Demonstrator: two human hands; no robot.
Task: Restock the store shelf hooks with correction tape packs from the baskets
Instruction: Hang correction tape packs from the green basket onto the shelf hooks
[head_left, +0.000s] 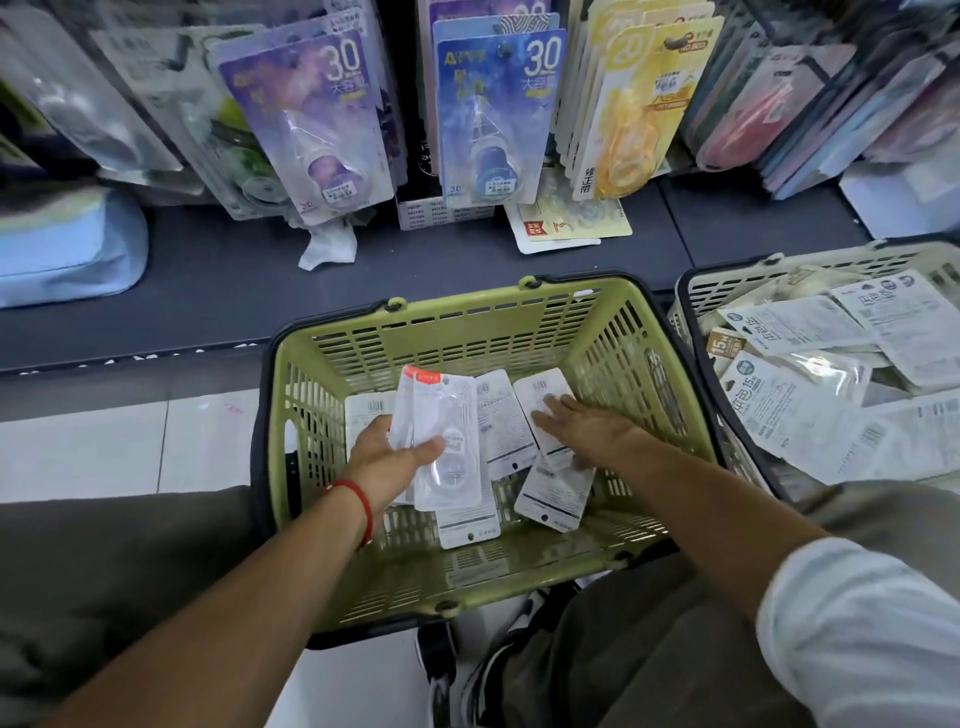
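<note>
A: Item: correction tape packs (436, 441), small stack. Location?

B: Your left hand (387, 460) holds them over the green basket (524, 306), thumb pinching the clear blister. More lie loose on the basket floor.

A: Right hand (584, 426)?

B: Fingers flat and spread, resting on a loose pack (545, 400); gripping nothing, as far as I can tell.

A: Orientation?

B: Long axis points away from you, red header end toward the shelf.

A: Handling?

B: Likely light, stiff card, slick plastic. Take yours by the card edges.

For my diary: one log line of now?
left hand: holds packs | right hand: flat on pack | green basket
</note>
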